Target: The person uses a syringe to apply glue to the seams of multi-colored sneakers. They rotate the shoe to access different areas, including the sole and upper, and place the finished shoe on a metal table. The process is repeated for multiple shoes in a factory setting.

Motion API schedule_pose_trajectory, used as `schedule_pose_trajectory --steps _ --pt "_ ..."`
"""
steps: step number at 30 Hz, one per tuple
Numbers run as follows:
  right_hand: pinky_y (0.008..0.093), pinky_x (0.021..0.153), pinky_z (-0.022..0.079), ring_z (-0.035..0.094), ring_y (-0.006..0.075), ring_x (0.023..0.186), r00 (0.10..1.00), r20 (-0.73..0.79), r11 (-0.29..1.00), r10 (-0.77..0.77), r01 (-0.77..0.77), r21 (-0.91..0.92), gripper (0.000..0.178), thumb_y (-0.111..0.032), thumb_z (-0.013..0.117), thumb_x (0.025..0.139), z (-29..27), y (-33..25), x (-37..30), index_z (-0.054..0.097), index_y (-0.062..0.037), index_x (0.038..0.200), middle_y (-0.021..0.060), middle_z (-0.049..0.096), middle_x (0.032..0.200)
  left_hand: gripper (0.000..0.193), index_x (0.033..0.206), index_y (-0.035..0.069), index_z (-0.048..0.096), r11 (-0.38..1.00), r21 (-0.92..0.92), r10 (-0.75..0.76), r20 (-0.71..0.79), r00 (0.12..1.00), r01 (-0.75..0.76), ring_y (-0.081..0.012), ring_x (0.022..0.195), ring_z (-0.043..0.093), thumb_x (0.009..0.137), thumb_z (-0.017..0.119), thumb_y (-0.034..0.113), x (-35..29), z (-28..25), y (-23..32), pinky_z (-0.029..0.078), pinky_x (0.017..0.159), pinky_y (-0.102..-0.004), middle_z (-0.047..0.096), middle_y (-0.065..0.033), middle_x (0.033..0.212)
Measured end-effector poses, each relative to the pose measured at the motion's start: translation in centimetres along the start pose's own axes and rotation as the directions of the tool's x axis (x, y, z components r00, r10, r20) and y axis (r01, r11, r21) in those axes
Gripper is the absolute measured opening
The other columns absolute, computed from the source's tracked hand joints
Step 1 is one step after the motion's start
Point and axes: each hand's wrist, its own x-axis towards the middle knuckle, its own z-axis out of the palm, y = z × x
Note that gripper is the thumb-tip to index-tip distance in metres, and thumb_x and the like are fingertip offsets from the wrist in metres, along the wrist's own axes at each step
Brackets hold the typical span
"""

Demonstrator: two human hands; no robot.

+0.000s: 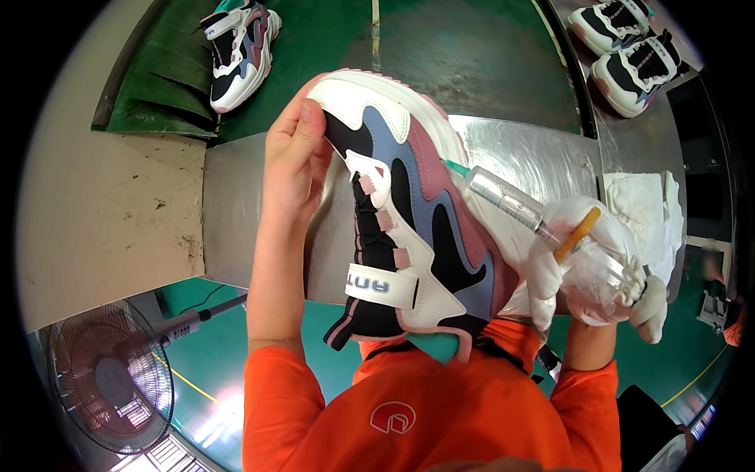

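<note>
My bare left hand is closed round the toe of a sneaker, thumb on the upper. The sneaker has white, black, blue and pink panels and a white strap. It is raised in front of me, its toe pointing away and its sole edge facing right. In a white glove, my right hand grips a clear syringe with an amber flange. The syringe's green tip touches or nearly touches the seam between upper and sole; I cannot tell which. Crinkled clear plastic shows at the gloved palm.
A matching sneaker lies on the green belt at the far left. Two more sneakers stand at the far right. White cloths lie on the metal table beyond my right hand. A fan stands at lower left.
</note>
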Motion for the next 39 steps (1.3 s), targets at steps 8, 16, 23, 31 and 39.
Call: schedule_pose_trajectory --steps 8,16,23,31,39 --pt "0.0345 0.046 0.049 0.059 0.0295 0.054 0.999 0.039 0.996 0.032 -0.036 0.087 0.054 -0.026 0.059 0.088 -0.8 -0.6 -2.2 0.046 0.0156 0.119 0.0244 0.057 0.076 0.050 0.133 -0.004 0.048 0.996 0.031 0.089 0.015 0.996 -0.089 -0.0207 0.116 0.058 0.099 0.053 0.032 -0.3 0.2 0.0 0.044 0.101 -0.0350 0.060 -0.0124 0.126" --pt "0.0350 0.045 0.049 0.059 0.0305 0.053 0.997 0.063 0.988 0.044 -0.053 0.146 0.055 -0.025 0.062 0.085 -0.8 -0.8 -4.6 0.046 0.0152 0.119 0.0246 0.057 0.076 0.048 0.131 -0.002 0.050 0.996 0.058 0.069 -0.038 0.997 -0.067 -0.0192 0.114 0.059 0.099 0.054 0.033 -0.7 0.8 0.2 0.045 0.099 -0.0339 0.062 -0.0106 0.122" --pt "0.0355 0.044 0.049 0.059 0.0314 0.052 0.998 0.061 0.979 0.030 -0.042 0.199 0.056 -0.025 0.064 0.083 -1.2 -0.7 -6.3 0.046 0.0148 0.118 0.0247 0.057 0.077 0.047 0.128 -0.002 0.054 0.997 0.073 0.043 -0.051 0.998 -0.039 -0.0180 0.110 0.061 0.098 0.054 0.035 -0.4 0.9 0.0 0.046 0.097 -0.0327 0.064 -0.0094 0.119" --pt "0.0360 0.043 0.049 0.058 0.0324 0.051 0.998 0.059 0.951 -0.034 0.014 0.310 0.058 -0.025 0.067 0.080 -2.6 0.4 -7.0 0.046 0.0144 0.117 0.0249 0.057 0.078 0.040 0.121 -0.001 0.058 0.993 0.110 -0.021 -0.197 0.980 0.043 -0.0151 0.101 0.063 0.100 0.051 0.033 -0.4 1.4 0.1 0.048 0.087 -0.0291 0.067 -0.0082 0.113" --pt "0.0365 0.042 0.049 0.058 0.0334 0.051 0.993 0.021 0.893 -0.120 0.099 0.439 0.059 -0.024 0.069 0.077 -4.0 2.3 -8.4 0.047 0.0139 0.117 0.0250 0.057 0.078 0.032 0.102 0.006 0.060 0.984 0.094 -0.120 -0.288 0.950 0.153 -0.0035 0.067 0.049 0.100 0.052 0.036 0.3 0.9 -0.3 0.037 0.059 -0.0202 0.053 0.0038 0.077"
